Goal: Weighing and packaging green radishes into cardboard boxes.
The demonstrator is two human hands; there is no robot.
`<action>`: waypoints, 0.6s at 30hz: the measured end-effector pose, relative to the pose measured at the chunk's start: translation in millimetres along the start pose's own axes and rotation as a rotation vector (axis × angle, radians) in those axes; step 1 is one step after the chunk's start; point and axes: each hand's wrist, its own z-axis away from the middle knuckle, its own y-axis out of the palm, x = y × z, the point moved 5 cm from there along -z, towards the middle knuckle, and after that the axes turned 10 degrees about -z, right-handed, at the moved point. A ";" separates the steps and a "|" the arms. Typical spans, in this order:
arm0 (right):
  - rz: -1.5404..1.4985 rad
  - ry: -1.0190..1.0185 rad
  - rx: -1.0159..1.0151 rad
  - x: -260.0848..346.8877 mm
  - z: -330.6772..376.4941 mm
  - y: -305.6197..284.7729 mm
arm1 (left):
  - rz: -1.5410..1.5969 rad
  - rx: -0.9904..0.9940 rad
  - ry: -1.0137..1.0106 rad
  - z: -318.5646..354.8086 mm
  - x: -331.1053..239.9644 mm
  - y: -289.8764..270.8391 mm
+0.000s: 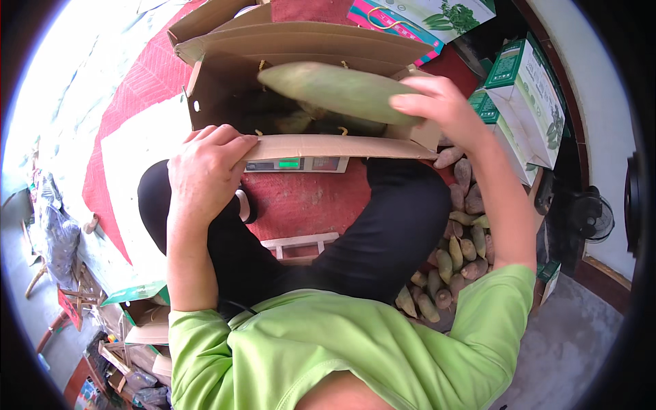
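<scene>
A long, tapered green radish [335, 89], slightly blurred, is gripped at its right end by my right hand [437, 106]. It lies almost level over the open cardboard box [225, 82]. Inside the box, more greenish roots [294, 123] show in shadow, partly hidden by the radish and the near flap. My left hand [212, 160] is closed over the left end of that near flap [342, 146], fingers on top of its edge. Under the box, a scale [328, 165] with a lit green display peeks out.
Beside my right knee, several green and pinkish-brown roots [451, 260] are heaped on the floor. White-and-green cartons [526, 102] stand at the right, near a small black fan [591, 215]. Between my legs is a small wooden stool [301, 244] on red matting [307, 205].
</scene>
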 end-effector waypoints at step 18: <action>0.872 0.349 0.608 -138.6 -139.2 86.3 | 0.015 -0.044 0.054 -6.9 -0.2 -1.5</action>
